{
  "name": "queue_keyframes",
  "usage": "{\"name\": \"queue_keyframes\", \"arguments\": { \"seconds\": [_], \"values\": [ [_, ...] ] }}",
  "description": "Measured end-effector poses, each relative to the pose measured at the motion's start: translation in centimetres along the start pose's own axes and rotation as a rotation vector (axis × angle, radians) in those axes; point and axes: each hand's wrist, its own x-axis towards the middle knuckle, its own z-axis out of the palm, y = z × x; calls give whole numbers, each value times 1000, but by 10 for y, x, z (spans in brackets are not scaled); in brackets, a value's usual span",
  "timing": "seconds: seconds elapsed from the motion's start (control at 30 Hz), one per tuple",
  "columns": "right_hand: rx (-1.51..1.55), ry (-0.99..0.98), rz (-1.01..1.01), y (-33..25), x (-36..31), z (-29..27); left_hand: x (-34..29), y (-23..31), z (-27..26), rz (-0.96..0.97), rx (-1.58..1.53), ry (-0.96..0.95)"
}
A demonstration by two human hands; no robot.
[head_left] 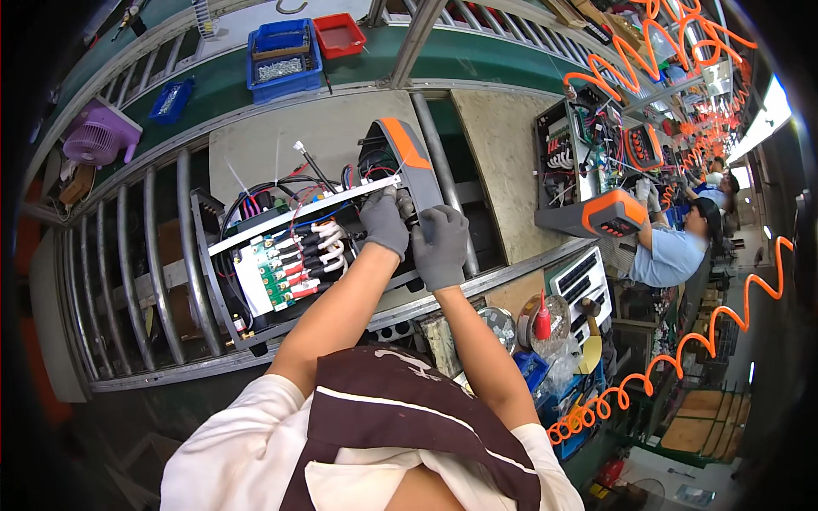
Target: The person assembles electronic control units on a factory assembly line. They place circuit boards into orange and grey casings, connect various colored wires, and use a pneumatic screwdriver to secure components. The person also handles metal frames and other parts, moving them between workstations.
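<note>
An opened electrical unit (223, 242) with a metal frame lies on a board over the roller conveyor. Its grey and orange end panel (407, 146) stands at the right end. Inside are green circuit boards (271, 274), thick red, black and white cables (317, 247) and thin wires. My left hand (385, 223), in a grey glove, reaches inside the unit behind the panel. Its fingers are curled, and whatever they hold is hidden. My right hand (440, 247), also gloved, is closed round the near end of the panel, with its fingertips partly out of sight.
Metal rollers (153, 264) run to the left. Across the conveyor are blue bins of screws (285, 70), a red tray (339, 36) and a purple fan (94, 140). A second unit (562, 162) stands right, near a co-worker (677, 251). Orange coiled hoses (648, 385) hang nearby; a red bottle (543, 322) stands beside me.
</note>
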Motion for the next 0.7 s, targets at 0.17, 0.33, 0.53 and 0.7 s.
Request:
{"name": "queue_keyframes", "arguments": {
  "seconds": [0.17, 0.33, 0.53, 0.7],
  "values": [
    [-13, -3, 3, 0, -1, 0, -3, -1, 8, 71, 33, 80],
    [15, 15, -14, 3, -2, 1, -8, 0, 11, 122, 51, 90],
    [5, 10, -8, 3, -2, -1, -9, 5, 12, 95, 137, 125],
    [-1, -14, 1, 0, 0, -3, -8, 8, 12, 87, 149, 125]
  ]
}}
